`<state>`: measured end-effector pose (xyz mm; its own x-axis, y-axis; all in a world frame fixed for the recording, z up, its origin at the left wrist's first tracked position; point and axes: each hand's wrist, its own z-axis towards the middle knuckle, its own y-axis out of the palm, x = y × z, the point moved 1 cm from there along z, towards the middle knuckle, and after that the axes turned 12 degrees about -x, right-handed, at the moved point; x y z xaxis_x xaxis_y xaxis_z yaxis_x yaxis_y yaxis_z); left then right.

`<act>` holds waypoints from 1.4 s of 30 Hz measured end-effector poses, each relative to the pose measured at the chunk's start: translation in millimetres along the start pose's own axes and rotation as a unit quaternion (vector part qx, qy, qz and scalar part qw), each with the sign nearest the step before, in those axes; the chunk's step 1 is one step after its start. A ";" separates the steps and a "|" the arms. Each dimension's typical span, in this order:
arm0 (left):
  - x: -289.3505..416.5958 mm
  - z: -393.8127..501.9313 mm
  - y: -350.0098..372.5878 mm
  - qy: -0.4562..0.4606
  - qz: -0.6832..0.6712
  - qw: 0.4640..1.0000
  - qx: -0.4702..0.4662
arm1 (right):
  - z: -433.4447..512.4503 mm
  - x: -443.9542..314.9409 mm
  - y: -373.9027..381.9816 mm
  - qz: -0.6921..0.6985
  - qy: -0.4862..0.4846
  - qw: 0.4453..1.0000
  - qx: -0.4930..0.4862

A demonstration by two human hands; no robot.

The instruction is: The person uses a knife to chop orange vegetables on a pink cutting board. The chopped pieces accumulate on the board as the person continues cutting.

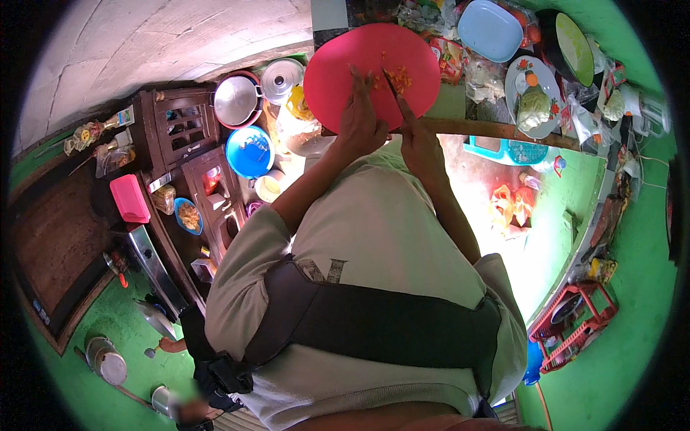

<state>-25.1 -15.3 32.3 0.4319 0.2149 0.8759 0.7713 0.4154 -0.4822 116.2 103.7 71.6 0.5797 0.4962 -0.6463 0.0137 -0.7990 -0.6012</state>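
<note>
A round red cutting board (334,59) lies on the counter in front of me. Small chopped orange pieces (400,81) are gathered on its right half, with a few stray bits around them. My right hand (418,137) grips a knife (389,85), whose dark blade reaches into the pieces. Beside it, my left hand (362,118) is over the board with its fingers stretched forward, left of the blade. Nothing shows in that hand.
Right of the board are a pale blue tray (490,29), a green-lined bowl (574,48) and a floral plate (515,81) holding a cabbage (533,110). At left stand a blue basin (249,152) and a wooden cabinet (186,126). Another person's hand (172,345) holds a utensil, lower left.
</note>
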 end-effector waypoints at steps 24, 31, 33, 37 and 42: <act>2.9 23.4 3.9 0.027 0.049 0.997 -0.044 | 0.1 20.6 -5.7 0.024 -0.040 0.999 0.016; -1.1 25.6 6.1 0.041 0.050 0.998 -0.002 | -0.2 10.7 -5.3 0.009 -0.027 0.999 0.039; -2.3 28.1 5.0 0.035 0.021 0.999 -0.004 | 1.1 12.3 -6.9 0.006 -0.030 0.999 0.031; -9.1 33.4 2.8 0.049 0.029 0.998 0.025 | -1.1 6.5 -11.4 -0.002 -0.014 1.000 0.013; -16.8 55.4 -6.3 0.070 0.077 0.994 0.020 | 4.8 9.9 -6.9 -0.045 -0.002 0.999 0.019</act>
<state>-63.1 27.5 21.4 0.6066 0.1538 0.7800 0.6729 0.4232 -0.6067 117.9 115.7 67.1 0.5745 0.5667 -0.5906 0.0343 -0.7375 -0.6744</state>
